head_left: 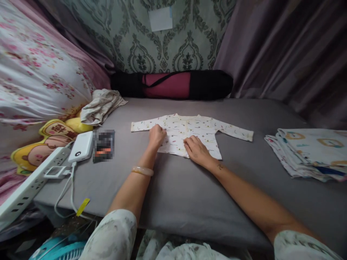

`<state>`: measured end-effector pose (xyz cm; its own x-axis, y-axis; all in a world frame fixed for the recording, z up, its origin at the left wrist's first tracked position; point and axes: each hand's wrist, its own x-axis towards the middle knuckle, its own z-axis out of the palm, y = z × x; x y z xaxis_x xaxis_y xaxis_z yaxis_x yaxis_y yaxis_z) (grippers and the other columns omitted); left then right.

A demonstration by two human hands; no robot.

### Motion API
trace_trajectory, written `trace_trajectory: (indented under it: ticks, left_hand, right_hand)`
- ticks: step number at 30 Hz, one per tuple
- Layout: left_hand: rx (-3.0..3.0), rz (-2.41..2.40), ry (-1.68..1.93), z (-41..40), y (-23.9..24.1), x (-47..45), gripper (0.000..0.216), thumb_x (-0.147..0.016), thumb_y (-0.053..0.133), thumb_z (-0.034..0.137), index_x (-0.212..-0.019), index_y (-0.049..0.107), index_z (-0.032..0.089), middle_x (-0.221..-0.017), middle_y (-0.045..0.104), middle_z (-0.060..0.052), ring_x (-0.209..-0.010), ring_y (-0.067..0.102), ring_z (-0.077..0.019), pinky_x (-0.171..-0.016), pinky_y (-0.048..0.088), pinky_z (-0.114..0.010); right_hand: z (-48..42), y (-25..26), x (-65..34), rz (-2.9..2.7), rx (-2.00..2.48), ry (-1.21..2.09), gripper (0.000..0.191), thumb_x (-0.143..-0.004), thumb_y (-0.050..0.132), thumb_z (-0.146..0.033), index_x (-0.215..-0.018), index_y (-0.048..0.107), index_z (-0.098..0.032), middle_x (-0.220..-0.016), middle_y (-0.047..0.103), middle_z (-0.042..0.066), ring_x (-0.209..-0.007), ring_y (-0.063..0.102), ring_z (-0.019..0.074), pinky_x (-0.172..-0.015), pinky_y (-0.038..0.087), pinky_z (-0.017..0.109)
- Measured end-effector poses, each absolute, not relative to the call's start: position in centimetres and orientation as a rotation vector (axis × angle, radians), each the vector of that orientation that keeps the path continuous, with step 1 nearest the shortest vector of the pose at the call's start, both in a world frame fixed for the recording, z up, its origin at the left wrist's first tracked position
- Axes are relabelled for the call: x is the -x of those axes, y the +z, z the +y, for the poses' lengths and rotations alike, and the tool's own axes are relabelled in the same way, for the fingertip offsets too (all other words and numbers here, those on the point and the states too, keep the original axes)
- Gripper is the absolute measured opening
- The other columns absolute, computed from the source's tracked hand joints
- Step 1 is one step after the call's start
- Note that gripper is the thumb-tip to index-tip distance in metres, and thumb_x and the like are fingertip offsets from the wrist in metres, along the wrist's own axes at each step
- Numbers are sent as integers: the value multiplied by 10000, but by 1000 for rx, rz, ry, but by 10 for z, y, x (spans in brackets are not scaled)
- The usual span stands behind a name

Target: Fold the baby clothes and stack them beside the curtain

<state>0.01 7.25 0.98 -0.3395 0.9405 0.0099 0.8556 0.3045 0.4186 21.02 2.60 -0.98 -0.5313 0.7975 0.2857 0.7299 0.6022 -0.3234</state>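
A small white baby shirt (200, 131) with a scattered print lies spread out on the grey surface, both sleeves stretched to the sides. My left hand (157, 137) is closed on the shirt near its left side, fingers curled and pinching the cloth. Against the lower middle of the shirt rests my right hand (197, 150), its fingers stretched out over the fabric near the hem.
Folded printed cloths (311, 151) are stacked at right. On the left are a white power bank (80, 146), a power strip (35, 184), a yellow plush (32, 151) and a crumpled cloth (101, 106). A black-and-red long bag (168, 85) lies along the wall.
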Motion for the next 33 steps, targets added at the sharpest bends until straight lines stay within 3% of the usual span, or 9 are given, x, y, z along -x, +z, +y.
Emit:
trace_trajectory:
  ticks: [6, 11, 14, 18, 20, 25, 30, 33]
  left_hand:
    - [-1875, 2358, 398, 59, 11, -13, 262, -925, 371, 160, -1167, 463, 117, -1054, 662, -178, -947, 653, -276, -769, 440, -332]
    - [-1998, 2351, 199, 54, 5, -2, 382, -1002, 234, 385, -1183, 468, 142, -1006, 666, -179, -894, 665, -296, -753, 449, -360]
    - [-2046, 2427, 202, 47, 8, 4, 412, -993, 265, 440, -1174, 477, 137, -1046, 634, -189, -921, 647, -296, -758, 457, -367]
    - [-2233, 2336, 343, 32, 19, -6, 259, -964, 397, 315, -1095, 522, 131, -1105, 600, -182, -1030, 578, -281, -857, 434, -382]
    - [-2320, 2041, 504, 25, 21, -17, 194, -949, 416, 271, -1026, 555, 160, -1035, 629, -126, -966, 583, -230, -841, 437, -341]
    - [-2230, 1445, 722, 12, 6, -37, 123, -886, 467, 229, -894, 585, 196, -835, 632, -28, -752, 563, -150, -718, 441, -272]
    - [-2166, 1446, 773, 6, -1, -32, 169, -809, 448, 125, -899, 577, 186, -797, 612, -22, -707, 531, -143, -685, 430, -269]
    - [-2196, 1424, 744, 2, 3, -29, 177, -746, 468, 96, -848, 579, 189, -780, 600, -19, -709, 523, -150, -684, 425, -276]
  right_hand:
    - [23, -10, -209, -2503, 1215, 89, 210, -951, 401, -187, -1045, 586, -148, -1016, 552, 138, -987, 485, 264, -880, 405, 388]
    - [20, -8, -213, -2521, 1154, 171, 248, -939, 418, -208, -1104, 586, -130, -1067, 549, 150, -1012, 484, 271, -913, 405, 407]
    - [28, -4, -221, -2462, 1090, 430, 283, -893, 503, -216, -1154, 573, -134, -1101, 555, 133, -1020, 516, 243, -930, 416, 384]
    - [43, 6, -234, -2247, 1163, 917, 262, -848, 568, -245, -1094, 598, -161, -1014, 613, 79, -828, 587, 161, -769, 472, 295]
    - [45, 11, -240, -2238, 1179, 1024, 206, -837, 588, -273, -1010, 625, -169, -890, 630, 45, -773, 586, 153, -725, 465, 280]
    - [37, 16, -245, -2481, 1060, 1010, 342, -714, 728, -314, -1021, 627, -202, -978, 616, 38, -832, 574, 169, -752, 455, 282]
    - [37, 12, -241, -2519, 1099, 909, 269, -723, 715, -298, -958, 638, -194, -931, 617, 37, -820, 568, 168, -727, 434, 272]
    - [41, 11, -242, -2470, 1066, 1034, 227, -754, 688, -320, -940, 667, -192, -871, 633, 21, -763, 568, 149, -693, 428, 260]
